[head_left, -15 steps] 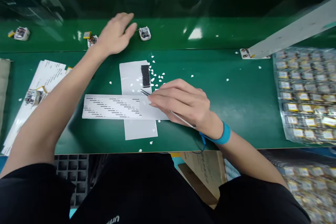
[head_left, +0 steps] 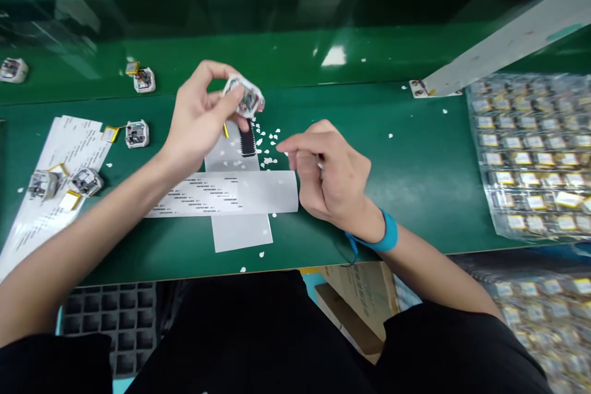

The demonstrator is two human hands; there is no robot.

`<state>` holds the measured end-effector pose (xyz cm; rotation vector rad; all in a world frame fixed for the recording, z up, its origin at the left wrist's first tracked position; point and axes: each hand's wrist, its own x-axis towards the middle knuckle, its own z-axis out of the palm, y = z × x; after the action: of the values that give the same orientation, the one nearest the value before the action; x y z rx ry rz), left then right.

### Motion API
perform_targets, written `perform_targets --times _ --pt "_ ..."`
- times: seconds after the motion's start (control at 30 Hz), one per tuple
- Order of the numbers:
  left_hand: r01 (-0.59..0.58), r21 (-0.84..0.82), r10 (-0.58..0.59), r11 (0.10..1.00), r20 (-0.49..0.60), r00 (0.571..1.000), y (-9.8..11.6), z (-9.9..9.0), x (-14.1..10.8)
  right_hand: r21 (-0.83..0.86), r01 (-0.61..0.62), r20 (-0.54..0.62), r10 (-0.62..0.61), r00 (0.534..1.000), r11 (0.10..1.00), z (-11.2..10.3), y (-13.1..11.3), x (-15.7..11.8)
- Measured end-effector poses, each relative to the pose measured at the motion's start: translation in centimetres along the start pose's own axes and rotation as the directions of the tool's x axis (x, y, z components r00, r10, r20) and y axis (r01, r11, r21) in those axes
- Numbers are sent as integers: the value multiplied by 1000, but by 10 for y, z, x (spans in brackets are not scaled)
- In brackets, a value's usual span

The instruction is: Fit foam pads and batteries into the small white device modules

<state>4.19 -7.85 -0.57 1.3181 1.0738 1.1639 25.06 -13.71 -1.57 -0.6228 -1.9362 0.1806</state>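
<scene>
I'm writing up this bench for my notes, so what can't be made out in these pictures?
Head view, white device: the left hand's thumb covers part of its board.
Head view, right hand: its own curl hides whatever it may hold.
Head view, printed strip: the left forearm covers part of its left end.
Head view, white bits: too small to identify.

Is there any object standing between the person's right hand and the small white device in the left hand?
Nothing visible stands between the right hand and the small white device in the left hand. Small white pieces show in the gap, but they lie on the green table below.
</scene>
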Motion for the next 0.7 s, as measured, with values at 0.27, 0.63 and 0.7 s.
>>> perform_targets --times 0.27,0.63,0.7 --pt "194 -138 -194 971 13 981 33 20 -98 -162 56 73 -44 996 985 3 -7 -6" --pt "95 -64 -101 993 -108 989 39 28 -111 -18 0 132 2 991 1000 5 -15 -12" --pt "122 -64 -129 990 -118 985 37 27 -111 27 -51 135 47 990 998 5 -16 -9"
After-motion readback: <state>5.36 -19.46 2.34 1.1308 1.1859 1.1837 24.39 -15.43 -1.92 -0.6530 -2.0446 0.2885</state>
